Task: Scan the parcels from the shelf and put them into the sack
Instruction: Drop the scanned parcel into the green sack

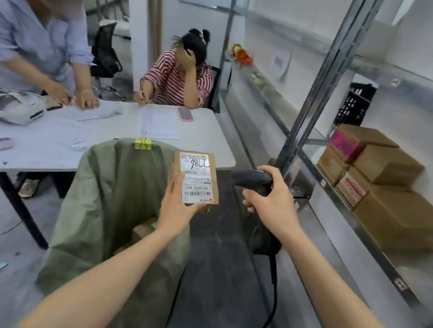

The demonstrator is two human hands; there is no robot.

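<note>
Over the sack [117,204] mouth: left hand [176,208] grips labelled parcel [195,178], right hand [269,198] at 3 o'clock grips scanner [252,180] aimed at it. More parcels [383,189] on shelf [401,283], 2 o'clock.

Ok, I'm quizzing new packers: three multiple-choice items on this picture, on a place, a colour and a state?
1. The parcel, relative to the sack: A above it; B deep inside; C under it.
2. The clip on the sack: A red; B yellow; C blue.
3. The right hand: A open; B gripping the scanner; C out of view.
Key: A, the left hand holds it over the sack's mouth; B, it shows yellow; B, it wraps the scanner's handle.
</note>
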